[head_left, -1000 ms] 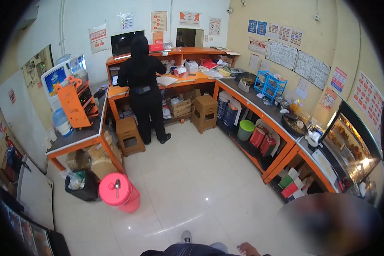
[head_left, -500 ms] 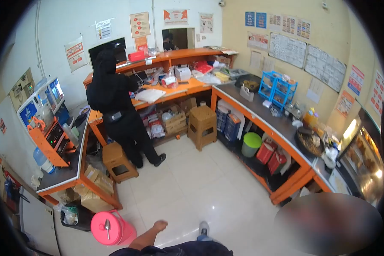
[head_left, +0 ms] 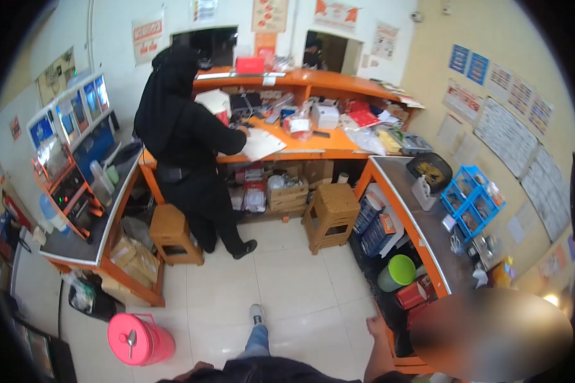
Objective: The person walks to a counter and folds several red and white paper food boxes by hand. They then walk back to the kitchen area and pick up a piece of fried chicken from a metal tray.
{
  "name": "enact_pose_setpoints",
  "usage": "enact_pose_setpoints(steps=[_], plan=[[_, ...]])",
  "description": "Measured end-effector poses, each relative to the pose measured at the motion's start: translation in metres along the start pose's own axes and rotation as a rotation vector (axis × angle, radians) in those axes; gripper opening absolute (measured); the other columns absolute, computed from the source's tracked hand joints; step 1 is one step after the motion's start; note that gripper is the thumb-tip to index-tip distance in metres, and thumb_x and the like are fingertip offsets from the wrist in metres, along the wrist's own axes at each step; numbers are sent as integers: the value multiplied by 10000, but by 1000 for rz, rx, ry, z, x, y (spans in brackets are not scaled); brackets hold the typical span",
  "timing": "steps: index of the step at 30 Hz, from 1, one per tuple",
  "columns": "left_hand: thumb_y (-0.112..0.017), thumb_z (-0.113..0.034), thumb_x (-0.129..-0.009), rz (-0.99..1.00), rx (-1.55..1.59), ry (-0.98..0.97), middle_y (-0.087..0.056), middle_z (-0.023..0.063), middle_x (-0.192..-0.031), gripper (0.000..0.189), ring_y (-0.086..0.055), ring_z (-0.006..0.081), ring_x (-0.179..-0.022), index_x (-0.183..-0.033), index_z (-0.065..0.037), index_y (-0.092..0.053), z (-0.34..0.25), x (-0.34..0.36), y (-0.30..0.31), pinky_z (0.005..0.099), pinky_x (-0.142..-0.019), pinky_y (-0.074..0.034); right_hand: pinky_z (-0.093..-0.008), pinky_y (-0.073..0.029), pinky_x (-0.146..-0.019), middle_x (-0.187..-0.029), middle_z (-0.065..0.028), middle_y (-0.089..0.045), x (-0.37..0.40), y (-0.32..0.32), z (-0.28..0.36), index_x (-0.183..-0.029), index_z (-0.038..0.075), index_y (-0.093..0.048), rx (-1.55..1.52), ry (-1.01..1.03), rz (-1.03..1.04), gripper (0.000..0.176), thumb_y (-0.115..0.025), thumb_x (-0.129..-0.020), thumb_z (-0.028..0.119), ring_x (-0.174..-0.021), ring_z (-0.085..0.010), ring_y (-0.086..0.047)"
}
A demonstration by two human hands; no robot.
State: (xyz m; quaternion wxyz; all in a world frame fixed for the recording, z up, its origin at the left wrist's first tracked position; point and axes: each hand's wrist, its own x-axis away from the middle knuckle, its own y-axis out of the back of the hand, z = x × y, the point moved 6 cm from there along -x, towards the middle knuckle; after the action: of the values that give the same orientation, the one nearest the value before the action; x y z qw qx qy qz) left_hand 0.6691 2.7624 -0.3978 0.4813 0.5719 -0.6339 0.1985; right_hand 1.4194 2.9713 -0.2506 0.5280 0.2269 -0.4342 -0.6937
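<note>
My right hand swings out in front of me at the lower right, close to the orange frame of the right counter. Its fingers look loosely curled, with nothing visible in them. My left hand is low against my dark top at the bottom edge; only a small part shows, and its fingers are hidden. Left of it on the floor stands a pink drink cooler with a metal scoop on its lid. My shoe is forward on the tiles.
A person in black stands at the orange counter, one hand near white paper. Brown stools stand before it. The right counter holds a blue rack; a green bin sits beneath. A left counter carries orange equipment.
My view has turned left and moved nearer the counter. My left hand has drawn back toward my body, and my right hand has come into view. The person's arm now reaches over the paper.
</note>
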Motion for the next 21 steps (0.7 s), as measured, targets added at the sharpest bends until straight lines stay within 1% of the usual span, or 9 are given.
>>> enact_pose_setpoints(steps=[3, 4, 6, 9, 11, 12, 14, 17, 21], plan=[[-539, -164, -825, -51, -92, -84, -663, 117, -898, 180, -660, 219, -856, -926, -60, -647, -36, -46, -4, 383, -657, -543, -439, -493, -765, -833, -235, -655, -43, -10, 62, -831, -15, -667, -212, -171, 39, 362, -585, -796, 336, -820, -360, -652], [-549, -158, -811, -65, -130, -112, -666, 117, -889, 171, -661, 225, -850, -912, -63, -650, -52, -60, -3, 386, -657, -541, -308, -463, -436, -642, -81, -612, -59, -37, 63, -870, -20, -639, -182, -78, 53, 237, -589, -815, 205, -485, -167, -551], [-571, -145, -784, -94, -232, -172, -671, 118, -871, 153, -664, 238, -837, -886, -69, -657, -85, -88, 19, 393, -658, -537, -397, -529, -693, -900, -205, -672, -59, -94, 63, -916, 9, -670, -56, -201, 297, 374, -619, -796, 359, -793, -323, -661], [-602, -126, -743, -76, -362, -250, -679, 119, -844, 131, -667, 256, -818, -846, -78, -667, -127, -123, 26, 403, -659, -531, -406, -549, -608, -904, -141, -671, -35, -136, 93, -996, 23, -655, 219, -305, 845, 473, -633, -796, 451, -761, -262, -636], [-624, -114, -716, -102, -453, -309, -685, 119, -826, 119, -670, 268, -805, -820, -84, -674, -164, -144, 37, 410, -660, -527, -399, -544, -571, -841, -122, -659, -56, -195, 40, -985, 34, -659, 140, 101, 956, 443, -635, -795, 433, -711, -248, -632], [-649, -96, -680, -132, -541, -501, -678, 129, -766, 64, -668, 275, -770, -740, -84, -668, -195, -159, 45, 405, -646, -522, -399, -544, -571, -841, -122, -659, -61, -191, 43, -985, 34, -659, 134, 95, 977, 443, -635, -795, 433, -711, -248, -632], [-632, -123, -704, -144, -328, -588, -668, 126, -746, 51, -661, 289, -741, -736, -101, -664, -250, -175, 64, 404, -642, -522, -386, -539, -546, -753, -114, -641, -72, -177, 39, -951, 37, -667, -166, -505, 863, 396, -635, -789, 397, -635, -229, -619], [-587, -119, -754, -271, -502, -797, -635, 75, -677, 49, -641, 262, -673, -742, -100, -630, -354, -182, 88, 388, -593, -519, -440, -525, -599, -829, -115, -650, -88, -141, 78, -956, 62, -603, -86, -507, 607, 233, -590, -831, 258, -686, -240, -622], [-553, -257, -865, -55, -100, -58, -632, 58, -1007, 276, -630, 216, -799, -1078, -95, -618, -421, -193, 107, 351, -663, -518, -437, -532, -604, -819, -111, -660, -107, -146, 82, -957, 46, -621, -134, -642, 680, 275, -592, -828, 287, -683, -255, -637]])
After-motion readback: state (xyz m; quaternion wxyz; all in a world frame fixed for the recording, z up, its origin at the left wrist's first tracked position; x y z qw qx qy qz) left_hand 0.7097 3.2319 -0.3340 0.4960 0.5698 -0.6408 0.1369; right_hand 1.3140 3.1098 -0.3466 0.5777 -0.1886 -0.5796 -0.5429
